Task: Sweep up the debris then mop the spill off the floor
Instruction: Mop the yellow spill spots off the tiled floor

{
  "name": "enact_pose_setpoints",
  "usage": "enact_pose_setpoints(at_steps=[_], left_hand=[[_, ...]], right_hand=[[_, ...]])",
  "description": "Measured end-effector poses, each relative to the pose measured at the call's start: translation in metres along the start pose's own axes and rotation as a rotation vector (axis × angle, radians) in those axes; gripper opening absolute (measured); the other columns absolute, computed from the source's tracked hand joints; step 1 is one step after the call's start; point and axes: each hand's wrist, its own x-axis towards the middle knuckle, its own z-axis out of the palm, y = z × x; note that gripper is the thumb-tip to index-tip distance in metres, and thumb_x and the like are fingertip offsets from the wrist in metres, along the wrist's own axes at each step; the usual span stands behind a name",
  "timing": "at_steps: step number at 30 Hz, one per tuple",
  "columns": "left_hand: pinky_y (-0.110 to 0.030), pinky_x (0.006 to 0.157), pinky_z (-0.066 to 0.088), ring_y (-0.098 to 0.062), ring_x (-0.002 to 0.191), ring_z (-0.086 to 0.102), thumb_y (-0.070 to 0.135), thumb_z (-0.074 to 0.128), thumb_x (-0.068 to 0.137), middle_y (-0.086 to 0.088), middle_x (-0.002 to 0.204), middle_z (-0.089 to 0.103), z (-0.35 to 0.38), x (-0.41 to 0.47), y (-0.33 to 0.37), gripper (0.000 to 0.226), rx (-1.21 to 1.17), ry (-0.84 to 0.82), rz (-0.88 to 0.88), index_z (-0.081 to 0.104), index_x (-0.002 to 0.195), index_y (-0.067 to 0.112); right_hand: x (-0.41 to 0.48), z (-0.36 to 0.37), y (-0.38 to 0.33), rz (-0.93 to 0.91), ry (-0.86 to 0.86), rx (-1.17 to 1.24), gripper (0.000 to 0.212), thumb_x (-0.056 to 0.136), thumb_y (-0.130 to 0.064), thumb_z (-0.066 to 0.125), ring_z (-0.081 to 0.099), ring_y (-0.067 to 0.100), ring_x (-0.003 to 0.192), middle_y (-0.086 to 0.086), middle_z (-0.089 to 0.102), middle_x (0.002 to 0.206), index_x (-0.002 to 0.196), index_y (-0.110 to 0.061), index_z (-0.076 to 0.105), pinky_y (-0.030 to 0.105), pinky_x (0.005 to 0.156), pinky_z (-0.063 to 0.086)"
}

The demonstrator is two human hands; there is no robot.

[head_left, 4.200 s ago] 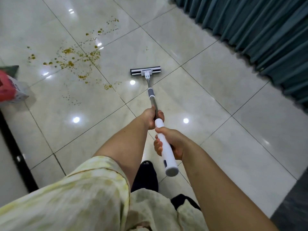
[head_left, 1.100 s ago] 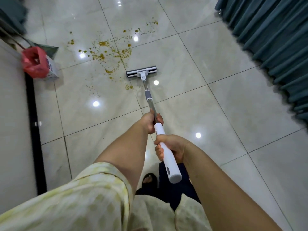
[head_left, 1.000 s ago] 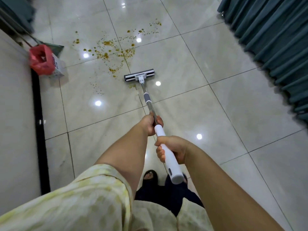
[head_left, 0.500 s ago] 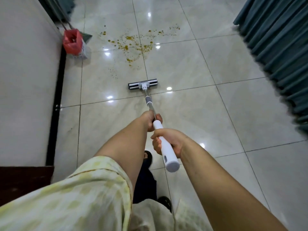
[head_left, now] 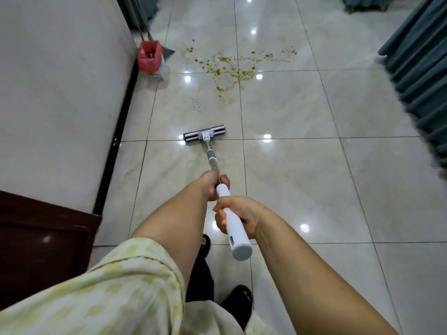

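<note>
A flat mop with a white and grey head (head_left: 204, 135) lies on the glossy tile floor, its pole running back to me. My left hand (head_left: 212, 183) grips the metal pole just above the white grip. My right hand (head_left: 238, 217) grips the white handle (head_left: 235, 234) near its end. A yellow-brown spill (head_left: 232, 68) is spattered over the tiles well beyond the mop head, apart from it.
A white wall (head_left: 60, 93) with a black skirting runs along the left, with a dark wooden panel (head_left: 36, 245) nearer me. A small bin with a red bag (head_left: 150, 59) and a dustpan stand by the wall. Teal curtains (head_left: 420, 76) hang at the right.
I have stepped back and turned; the mop head has been drawn towards me, away from the spill, which now lies farther ahead. Both hands keep their grip on the mop.
</note>
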Motion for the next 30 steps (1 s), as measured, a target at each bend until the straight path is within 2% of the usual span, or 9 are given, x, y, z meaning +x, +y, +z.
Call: enact_pose_setpoints(at_steps=[4, 7, 12, 16, 20, 25, 30], left_hand=[[-0.011, 0.034, 0.033, -0.010, 0.030, 0.038, 0.028, 0.037, 0.101, -0.001, 0.059, 0.038, -0.017, 0.015, 0.038, 0.022, 0.053, 0.020, 0.009, 0.036, 0.085, 0.013], [-0.010, 0.033, 0.032, -0.011, 0.028, 0.036, 0.029, 0.038, 0.101, -0.002, 0.059, 0.038, -0.028, 0.033, 0.082, 0.026, 0.063, -0.001, -0.004, 0.035, 0.082, 0.012], [-0.011, 0.031, 0.030, -0.011, 0.028, 0.034, 0.034, 0.040, 0.101, -0.001, 0.058, 0.036, -0.042, 0.066, 0.185, 0.031, 0.082, -0.020, -0.029, 0.035, 0.079, 0.013], [-0.010, 0.033, 0.029, -0.011, 0.028, 0.034, 0.024, 0.033, 0.099, -0.001, 0.058, 0.036, -0.053, 0.094, 0.276, 0.025, 0.137, -0.024, -0.033, 0.034, 0.077, 0.014], [-0.010, 0.035, 0.030, -0.011, 0.029, 0.034, 0.019, 0.029, 0.097, -0.001, 0.056, 0.036, -0.047, 0.117, 0.353, 0.020, 0.163, -0.040, -0.039, 0.034, 0.079, 0.013], [-0.011, 0.034, 0.029, -0.011, 0.030, 0.034, 0.019, 0.030, 0.098, -0.001, 0.055, 0.037, -0.029, 0.152, 0.423, 0.015, 0.087, -0.080, -0.048, 0.035, 0.085, 0.013], [-0.011, 0.036, 0.029, -0.009, 0.040, 0.037, 0.025, 0.038, 0.097, 0.001, 0.063, 0.041, -0.011, 0.190, 0.480, 0.018, 0.047, -0.101, -0.062, 0.039, 0.084, 0.013]], right_hand=[[0.030, 0.028, -0.022, 0.029, 0.008, 0.008, 0.011, 0.089, 0.000, 0.045, 0.041, 0.012, 0.038, 0.003, 0.041, 0.057, 0.083, -0.009, 0.043, 0.019, 0.036, 0.043], [0.061, 0.052, -0.052, 0.036, 0.033, 0.041, 0.010, 0.088, 0.001, 0.046, 0.042, 0.011, 0.037, 0.003, 0.042, 0.056, 0.092, -0.008, 0.044, 0.018, 0.036, 0.043], [0.120, 0.101, -0.130, 0.015, 0.061, 0.101, 0.011, 0.086, 0.002, 0.047, 0.043, 0.012, 0.036, 0.004, 0.043, 0.054, 0.090, -0.008, 0.045, 0.018, 0.036, 0.042], [0.162, 0.149, -0.199, 0.013, 0.066, 0.167, 0.016, 0.087, 0.001, 0.050, 0.046, 0.012, 0.038, 0.005, 0.047, 0.058, 0.101, -0.005, 0.050, 0.019, 0.038, 0.045], [0.194, 0.175, -0.268, 0.003, 0.103, 0.175, 0.016, 0.086, 0.000, 0.052, 0.047, 0.012, 0.038, 0.005, 0.048, 0.058, 0.102, -0.005, 0.050, 0.019, 0.038, 0.046], [0.230, 0.184, -0.342, 0.004, 0.134, 0.152, 0.010, 0.086, -0.001, 0.049, 0.043, 0.011, 0.038, 0.004, 0.044, 0.058, 0.092, -0.007, 0.046, 0.018, 0.037, 0.043], [0.261, 0.181, -0.410, 0.044, 0.157, 0.115, 0.009, 0.087, -0.001, 0.049, 0.042, 0.012, 0.036, 0.004, 0.044, 0.054, 0.084, -0.009, 0.045, 0.020, 0.041, 0.044]])
